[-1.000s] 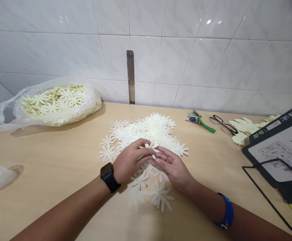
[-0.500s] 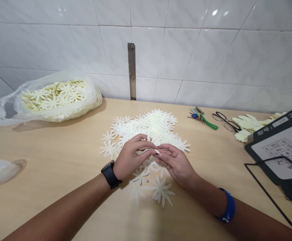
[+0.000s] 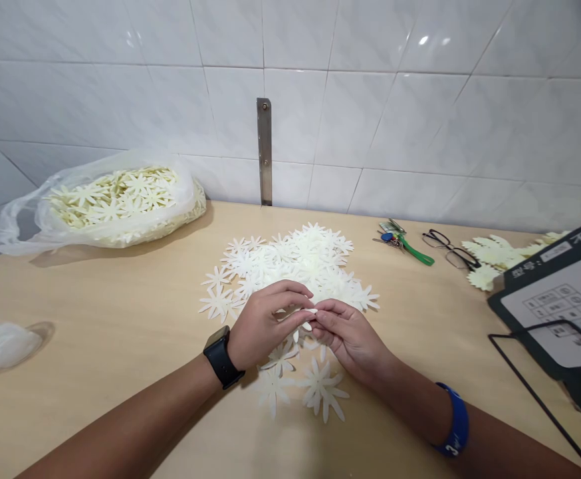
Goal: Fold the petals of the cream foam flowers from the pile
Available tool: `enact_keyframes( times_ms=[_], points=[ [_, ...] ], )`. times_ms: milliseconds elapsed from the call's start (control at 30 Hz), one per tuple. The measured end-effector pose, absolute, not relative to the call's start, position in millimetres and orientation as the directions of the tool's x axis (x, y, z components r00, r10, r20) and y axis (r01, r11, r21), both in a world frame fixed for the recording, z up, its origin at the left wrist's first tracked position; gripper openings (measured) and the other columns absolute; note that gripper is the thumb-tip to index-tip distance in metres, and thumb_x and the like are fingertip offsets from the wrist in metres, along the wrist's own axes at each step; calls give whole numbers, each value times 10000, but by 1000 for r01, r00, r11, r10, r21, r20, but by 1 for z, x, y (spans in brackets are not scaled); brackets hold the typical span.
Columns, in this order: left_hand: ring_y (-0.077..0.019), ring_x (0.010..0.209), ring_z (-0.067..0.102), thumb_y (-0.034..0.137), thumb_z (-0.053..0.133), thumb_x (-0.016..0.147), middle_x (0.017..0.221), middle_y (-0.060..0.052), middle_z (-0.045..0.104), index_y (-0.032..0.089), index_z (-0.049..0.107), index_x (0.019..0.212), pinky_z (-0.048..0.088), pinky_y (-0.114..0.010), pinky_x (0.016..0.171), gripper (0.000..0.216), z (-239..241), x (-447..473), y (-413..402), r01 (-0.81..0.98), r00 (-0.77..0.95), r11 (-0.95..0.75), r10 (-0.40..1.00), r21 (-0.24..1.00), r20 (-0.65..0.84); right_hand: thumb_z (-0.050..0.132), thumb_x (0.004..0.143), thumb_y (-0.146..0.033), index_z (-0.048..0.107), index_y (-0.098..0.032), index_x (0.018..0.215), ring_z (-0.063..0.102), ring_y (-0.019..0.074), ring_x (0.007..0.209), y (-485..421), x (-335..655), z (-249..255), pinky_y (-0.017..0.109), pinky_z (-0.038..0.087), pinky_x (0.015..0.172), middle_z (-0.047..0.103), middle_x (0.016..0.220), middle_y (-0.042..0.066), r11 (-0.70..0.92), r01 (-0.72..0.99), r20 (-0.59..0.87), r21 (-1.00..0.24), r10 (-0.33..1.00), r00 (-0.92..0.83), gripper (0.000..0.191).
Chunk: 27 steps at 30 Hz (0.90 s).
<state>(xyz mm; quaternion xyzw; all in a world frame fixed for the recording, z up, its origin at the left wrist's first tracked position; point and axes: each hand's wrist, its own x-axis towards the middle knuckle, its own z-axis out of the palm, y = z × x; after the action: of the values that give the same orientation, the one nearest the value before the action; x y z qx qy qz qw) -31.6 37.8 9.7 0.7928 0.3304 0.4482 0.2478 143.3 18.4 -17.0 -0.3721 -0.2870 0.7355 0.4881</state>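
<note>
- A pale flower cutout (image 3: 311, 311) sits pinched between the fingertips of both hands, just above the near edge of the spread of cutouts at the middle of the bench.
- The left hand (image 3: 263, 324), with a black watch (image 3: 221, 356) on its wrist, curls its fingers over the cutout. The right hand (image 3: 349, 336), with a blue wristband (image 3: 453, 426) behind it, closes on it from the other side.
- Loose flowers (image 3: 298, 263) lie flat and overlapping under and beyond the hands, and a few singles lie nearer the person.
- The bench (image 3: 121, 319) is light wood grain and meets a glossy white tiled wall (image 3: 395, 113), where a metal strip (image 3: 264, 152) stands upright.
- Far left, an open clear bag (image 3: 114, 199) holds more flowers. A crumpled bit of plastic (image 3: 1, 342) lies near the left edge.
- To the right lie keys (image 3: 399, 237) on a green strap, then glasses (image 3: 450, 247), then another heap of flowers (image 3: 492, 256).
- A dark printed board (image 3: 560, 293) and a black wire frame (image 3: 532, 372) are cut off by the right edge, and the print is too small to read.
- Most of the pinched cutout is hidden by the fingers.
</note>
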Motion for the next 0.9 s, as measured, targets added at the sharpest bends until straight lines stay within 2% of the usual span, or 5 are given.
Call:
enact_keyframes(
  times_ms=[300,900],
  points=[
    [-130,816,678,150,670,832,963,-75,703,153,752,864,554,-211,756,88,10,-33,39,302,426,-738,671,604,607,859,647,-313,756,-144,742,652,89,658,18,144,-19,202,536,682,721,710,16,-373,-498,-237,-783,919,-315,220],
    [-152,841,687,166,667,838,974,-91,707,173,773,885,561,-247,762,116,8,-36,40,234,467,-729,665,644,583,878,613,-324,749,-155,688,629,82,613,15,143,-18,208,520,653,701,643,1,-352,-498,-230,-793,929,-290,225]
  ],
)
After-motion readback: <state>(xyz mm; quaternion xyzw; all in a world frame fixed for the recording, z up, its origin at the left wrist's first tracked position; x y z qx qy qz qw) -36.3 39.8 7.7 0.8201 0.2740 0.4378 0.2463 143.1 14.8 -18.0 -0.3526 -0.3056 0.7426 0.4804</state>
